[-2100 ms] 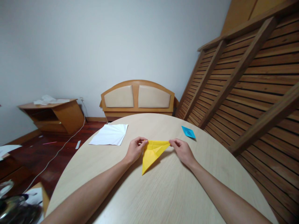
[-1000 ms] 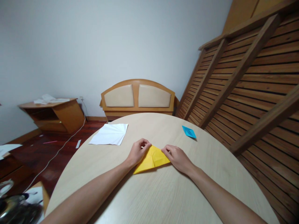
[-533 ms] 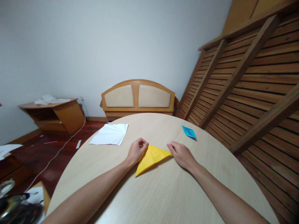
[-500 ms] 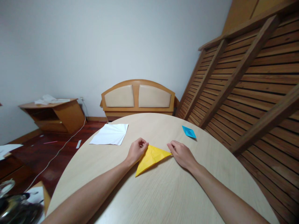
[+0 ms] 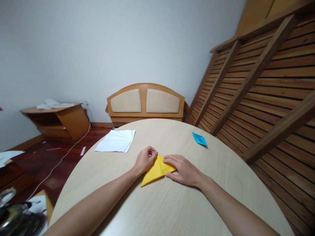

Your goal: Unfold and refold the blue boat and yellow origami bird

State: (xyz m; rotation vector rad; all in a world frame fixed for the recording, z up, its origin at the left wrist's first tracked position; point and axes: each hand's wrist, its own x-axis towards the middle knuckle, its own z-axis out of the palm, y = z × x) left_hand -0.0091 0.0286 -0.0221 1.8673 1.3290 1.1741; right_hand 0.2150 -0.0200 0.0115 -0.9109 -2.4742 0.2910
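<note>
A yellow sheet of paper [image 5: 153,172], folded into a triangle with creases near its middle, lies on the round table in front of me. My left hand [image 5: 145,159] is closed in a pinch at the paper's upper left edge. Over the paper's right part, my right hand [image 5: 183,168] rests with its fingers stretched out. Its thumb is apart from them, by the near edge. The right tip of the paper is partly hidden under this hand.
A creased white sheet [image 5: 115,141] lies at the table's [image 5: 187,209] far left. A small blue folded paper [image 5: 199,139] sits at the far right. Beyond stand a headboard [image 5: 145,114], a low cabinet [image 5: 71,121] and a leaning slatted wooden frame [image 5: 246,95].
My right hand has moved left from the paper's right tip onto its right part, and its fingers have opened out. The left hand keeps its pinch. The paper has shifted slightly.
</note>
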